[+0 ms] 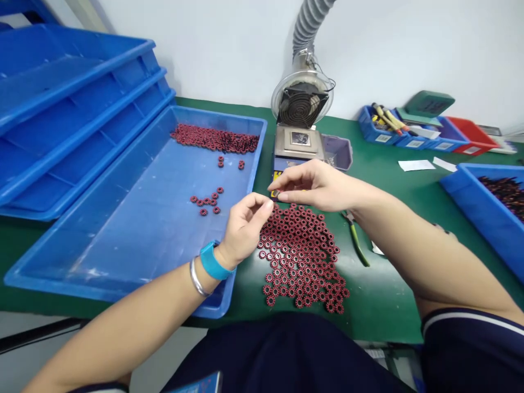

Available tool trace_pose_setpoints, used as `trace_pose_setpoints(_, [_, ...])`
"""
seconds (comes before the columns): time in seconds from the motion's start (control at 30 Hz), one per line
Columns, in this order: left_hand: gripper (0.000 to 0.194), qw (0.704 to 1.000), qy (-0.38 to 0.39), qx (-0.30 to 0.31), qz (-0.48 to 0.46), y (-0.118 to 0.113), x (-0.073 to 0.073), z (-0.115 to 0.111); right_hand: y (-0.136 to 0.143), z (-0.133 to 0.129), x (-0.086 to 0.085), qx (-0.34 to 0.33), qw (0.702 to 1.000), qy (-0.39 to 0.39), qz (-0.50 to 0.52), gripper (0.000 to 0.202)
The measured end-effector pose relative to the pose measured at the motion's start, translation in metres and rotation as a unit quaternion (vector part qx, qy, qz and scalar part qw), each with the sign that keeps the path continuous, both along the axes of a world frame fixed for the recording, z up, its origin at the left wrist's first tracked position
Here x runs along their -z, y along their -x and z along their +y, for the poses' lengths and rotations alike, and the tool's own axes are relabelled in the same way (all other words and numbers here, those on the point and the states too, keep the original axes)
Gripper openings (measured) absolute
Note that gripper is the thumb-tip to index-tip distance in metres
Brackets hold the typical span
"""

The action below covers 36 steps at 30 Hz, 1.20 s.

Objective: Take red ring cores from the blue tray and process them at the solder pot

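My left hand (245, 226), with a blue band and a silver bangle at the wrist, is closed with thumb and forefinger pinched together. Whatever is between those fingertips is too small to make out. Close by, my right hand (313, 185) pinches a small dark part (275, 192) with a reddish edge, apparently one of the rings. Both hands are above the far end of a spread of small red-and-black toothed rings (303, 256) on the green table. More of these rings (215, 139) lie massed at the back of a blue tray (135, 218), with several loose ones nearer its middle.
Stacked blue trays (82, 109) rise at the left. Behind my hands stand a metal device (298, 141) and a fan (302, 106) under a grey duct (311, 24). Green-handled pliers (358, 243) lie right of the rings. Small bins (409, 139) and another blue tray (483, 204) are farther right.
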<state>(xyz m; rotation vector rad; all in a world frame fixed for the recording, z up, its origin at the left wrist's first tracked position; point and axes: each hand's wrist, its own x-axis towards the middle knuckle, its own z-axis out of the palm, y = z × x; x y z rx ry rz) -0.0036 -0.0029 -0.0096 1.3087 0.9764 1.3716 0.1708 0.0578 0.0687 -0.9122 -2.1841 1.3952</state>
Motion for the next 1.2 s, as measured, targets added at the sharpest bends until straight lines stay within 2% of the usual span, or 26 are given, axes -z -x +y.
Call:
trace_pose_setpoints(0.13, [0.026,1.000,-0.019,-0.020,0.000,0.000,0.000,-0.001,-0.002,0.001,0.003,-0.014,1.000,-0.012,0.005,0.024])
trace_pose_setpoints(0.3, [0.020,0.999,-0.005,-0.036,-0.017,0.004,0.000,0.001,-0.008,-0.001,0.001,0.003,1.000,-0.004,0.015,0.024])
trace_pose_setpoints(0.43, [0.020,0.999,0.027,-0.018,0.003,0.002,-0.001,0.000,-0.018,0.012,-0.010,0.054,0.998,-0.027,-0.002,0.024])
trace_pose_setpoints(0.53, [0.020,0.995,0.063,0.041,0.059,-0.002,0.003,-0.001,-0.029,0.038,-0.022,0.125,0.988,-0.079,-0.037,0.021])
trace_pose_setpoints(0.63, [0.023,0.978,0.090,0.134,0.135,-0.005,0.007,-0.002,-0.040,0.075,-0.033,0.211,0.960,-0.150,-0.108,0.022])
trace_pose_setpoints(0.7, [0.025,0.964,0.087,0.174,0.181,-0.006,0.009,-0.003,-0.044,0.100,-0.037,0.254,0.933,-0.194,-0.163,0.023])
trace_pose_setpoints(0.83, [0.028,0.951,0.076,0.200,0.223,-0.005,0.009,-0.002,-0.045,0.140,-0.038,0.292,0.876,-0.257,-0.285,0.020])
trace_pose_setpoints(1.0, [0.028,0.945,0.081,0.218,0.229,-0.005,0.009,-0.001,-0.035,0.169,-0.029,0.306,0.805,-0.304,-0.407,0.027])
trace_pose_setpoints(1.07, [0.027,0.944,0.083,0.225,0.226,-0.005,0.008,-0.001,-0.031,0.176,-0.024,0.311,0.792,-0.301,-0.430,0.034])
trace_pose_setpoints(1.2, [0.024,0.944,0.084,0.230,0.219,-0.005,0.005,-0.001,-0.027,0.186,-0.016,0.304,0.789,-0.286,-0.451,0.046])
